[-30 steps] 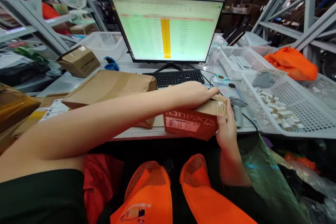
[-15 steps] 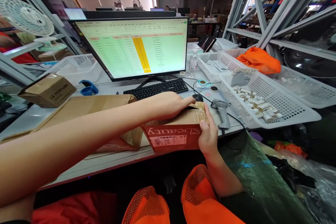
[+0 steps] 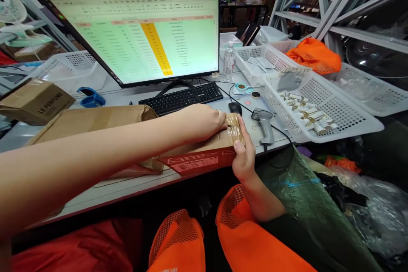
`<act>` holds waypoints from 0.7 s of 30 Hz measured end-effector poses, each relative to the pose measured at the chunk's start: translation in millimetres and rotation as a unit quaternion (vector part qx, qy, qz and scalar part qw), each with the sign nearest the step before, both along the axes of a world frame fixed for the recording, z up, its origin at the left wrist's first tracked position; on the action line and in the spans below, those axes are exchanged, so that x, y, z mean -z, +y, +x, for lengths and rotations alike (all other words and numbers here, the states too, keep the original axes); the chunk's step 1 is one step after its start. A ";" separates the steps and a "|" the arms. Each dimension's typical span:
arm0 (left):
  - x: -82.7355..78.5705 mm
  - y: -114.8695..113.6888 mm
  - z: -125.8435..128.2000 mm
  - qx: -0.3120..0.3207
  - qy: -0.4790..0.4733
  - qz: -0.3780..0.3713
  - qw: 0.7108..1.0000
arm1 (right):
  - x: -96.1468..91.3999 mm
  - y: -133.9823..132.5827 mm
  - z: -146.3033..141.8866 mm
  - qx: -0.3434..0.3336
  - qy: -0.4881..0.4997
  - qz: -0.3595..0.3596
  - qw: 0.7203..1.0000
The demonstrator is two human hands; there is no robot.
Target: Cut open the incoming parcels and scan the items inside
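Observation:
A red-sided cardboard box (image 3: 204, 162) with white lettering and a label lies at the desk's front edge. It tilts towards me, its brown top facing up. My left hand (image 3: 204, 122) reaches across from the left, closed, with its curled fingers gripping the top flap beside the clear tape (image 3: 234, 129). The fingertips are partly hidden there. My right hand (image 3: 245, 153) clasps the box's right end, thumb on the near side and fingers along the end. Left of it, partly under my forearm, is a larger brown carton (image 3: 92, 121).
Behind the box are a keyboard (image 3: 185, 98), a mouse (image 3: 235, 108) and a monitor (image 3: 188, 46). A barcode scanner (image 3: 264, 125) and a white basket (image 3: 353, 123) of small white-and-gold items are to the right. A "LE PERFUME" carton (image 3: 47, 108) stands left.
The box has tipped so that its top shows more and its red side less. My left fingers have shifted along the flap by the tape. The view has moved closer.

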State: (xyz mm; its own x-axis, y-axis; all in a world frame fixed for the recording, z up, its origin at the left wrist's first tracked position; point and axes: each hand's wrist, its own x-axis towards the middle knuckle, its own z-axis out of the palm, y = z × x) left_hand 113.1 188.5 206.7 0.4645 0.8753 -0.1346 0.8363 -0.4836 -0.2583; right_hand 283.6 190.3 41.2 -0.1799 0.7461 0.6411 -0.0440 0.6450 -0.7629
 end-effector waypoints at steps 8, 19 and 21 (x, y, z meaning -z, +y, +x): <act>-11.7 0.5 -2.5 -0.090 -0.055 -0.005 0.994 | 3.2 -7.7 -3.0 0.018 0.014 0.013 1.000; -8.0 44.2 -32.0 -0.248 -0.166 -0.062 0.952 | -29.1 19.5 30.0 -0.172 -0.041 -0.029 0.984; 6.6 44.2 -37.7 -0.236 -0.222 -0.084 0.942 | -38.5 21.0 38.7 -0.183 -0.068 -0.003 0.981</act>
